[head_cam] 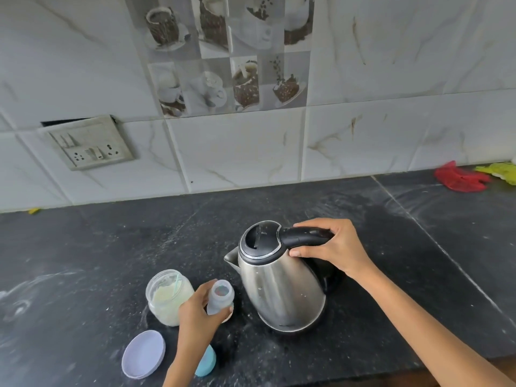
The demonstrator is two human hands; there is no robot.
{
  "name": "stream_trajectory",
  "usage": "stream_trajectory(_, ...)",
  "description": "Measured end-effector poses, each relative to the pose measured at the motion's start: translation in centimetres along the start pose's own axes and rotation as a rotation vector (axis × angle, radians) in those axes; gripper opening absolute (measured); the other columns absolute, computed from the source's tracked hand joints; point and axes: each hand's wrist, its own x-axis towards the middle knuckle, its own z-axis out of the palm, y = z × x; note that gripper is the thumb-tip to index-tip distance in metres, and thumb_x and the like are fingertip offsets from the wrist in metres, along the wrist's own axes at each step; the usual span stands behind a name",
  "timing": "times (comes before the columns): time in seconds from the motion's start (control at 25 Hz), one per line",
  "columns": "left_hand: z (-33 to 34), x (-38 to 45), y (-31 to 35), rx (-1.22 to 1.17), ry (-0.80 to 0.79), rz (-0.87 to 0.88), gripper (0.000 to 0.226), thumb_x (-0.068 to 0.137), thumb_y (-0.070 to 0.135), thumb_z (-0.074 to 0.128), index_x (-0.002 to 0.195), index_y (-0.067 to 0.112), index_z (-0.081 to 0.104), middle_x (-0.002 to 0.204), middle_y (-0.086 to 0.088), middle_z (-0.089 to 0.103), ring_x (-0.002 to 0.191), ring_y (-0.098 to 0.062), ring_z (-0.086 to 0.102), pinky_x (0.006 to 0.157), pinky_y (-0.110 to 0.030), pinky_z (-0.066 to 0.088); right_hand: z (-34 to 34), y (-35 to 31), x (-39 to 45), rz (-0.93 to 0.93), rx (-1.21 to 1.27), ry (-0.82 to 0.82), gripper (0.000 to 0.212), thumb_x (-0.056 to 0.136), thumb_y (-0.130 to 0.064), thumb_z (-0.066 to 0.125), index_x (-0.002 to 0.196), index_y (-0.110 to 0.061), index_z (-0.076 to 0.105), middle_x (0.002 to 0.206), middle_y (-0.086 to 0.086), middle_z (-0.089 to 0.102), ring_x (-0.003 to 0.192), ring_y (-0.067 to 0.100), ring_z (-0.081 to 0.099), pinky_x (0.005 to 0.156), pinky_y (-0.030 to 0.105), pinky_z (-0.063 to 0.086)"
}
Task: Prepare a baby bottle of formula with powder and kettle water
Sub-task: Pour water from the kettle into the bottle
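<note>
A steel kettle [276, 291] with a black lid stands on the dark counter [111, 247], its spout pointing left toward the bottle. My right hand [332, 247] grips its black handle. Left of the kettle, the small open baby bottle [222, 296] stands upright, and my left hand [198, 311] holds it around its lower body. An open glass jar of pale formula powder [167, 297], with a scoop inside, sits just left of the bottle, touching my left hand.
The jar's lilac lid [143, 353] lies near the counter's front edge. A blue cap [206, 361] is partly hidden under my left forearm. Red [460, 178] and yellow [499, 170] cloths lie at the far right against the tiled wall. A socket plate [89, 143] is on the wall.
</note>
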Motion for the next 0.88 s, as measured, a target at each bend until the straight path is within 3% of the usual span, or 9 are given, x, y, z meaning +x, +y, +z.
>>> stream_trajectory(0.16, 0.4, 0.1, 0.1, -0.027, 0.014, -0.032, 0.064, 0.059, 0.006, 0.087, 0.113, 0.026, 0.057, 0.096, 0.018, 0.069, 0.093, -0.002, 0.063, 0.074, -0.011, 0.045, 0.0, -2.0, 0.7, -0.034, -0.088, -0.05, 0.046, 0.045, -0.026, 0.095, 0.088, -0.025, 0.079, 0.083, -0.006, 0.079, 0.08, 0.011, 0.074, 0.078, 0.024, 0.057)
stream_trajectory(0.24, 0.6, 0.1, 0.0, -0.053, 0.031, -0.046, 0.063, 0.057, 0.005, 0.087, 0.107, 0.023, 0.054, 0.098, 0.012, 0.068, 0.092, -0.003, 0.064, 0.076, -0.014, 0.045, -0.2, -2.6, 1.1, -0.045, -0.145, -0.1, 0.049, 0.043, -0.031, 0.095, 0.088, -0.026, 0.079, 0.084, -0.008, 0.079, 0.081, 0.009, 0.074, 0.078, 0.022, 0.056)
stream_trajectory(0.36, 0.7, 0.3, 0.0, -0.053, 0.037, -0.043, 0.054, 0.055, 0.005, 0.087, 0.093, 0.025, 0.055, 0.091, 0.011, 0.07, 0.087, -0.003, 0.065, 0.074, -0.017, 0.048, -0.4, -3.0, 1.5, -0.043, -0.2, -0.147, 0.05, 0.044, -0.03, 0.097, 0.09, -0.024, 0.08, 0.084, -0.007, 0.079, 0.081, 0.008, 0.074, 0.079, 0.024, 0.057)
stream_trajectory(0.56, 0.5, 0.7, -0.1, -0.044, 0.025, -0.028, 0.051, 0.055, 0.006, 0.086, 0.093, 0.024, 0.057, 0.094, 0.012, 0.07, 0.091, -0.005, 0.065, 0.08, -0.028, 0.054, -0.5, -3.6, 1.6, -0.045, -0.217, -0.187, 0.051, 0.041, -0.036, 0.095, 0.089, -0.025, 0.08, 0.083, -0.008, 0.078, 0.08, 0.007, 0.074, 0.078, 0.023, 0.056)
stream_trajectory(0.88, 0.4, 1.0, -0.1, -0.052, 0.04, -0.021, 0.052, 0.056, 0.006, 0.086, 0.094, 0.025, 0.057, 0.095, 0.013, 0.07, 0.093, -0.005, 0.065, 0.082, -0.029, 0.053, -0.5, -4.0, 1.5, -0.034, -0.229, -0.197, 0.047, 0.042, -0.035, 0.094, 0.086, -0.032, 0.078, 0.082, -0.012, 0.078, 0.078, 0.004, 0.073, 0.074, 0.013, 0.053)
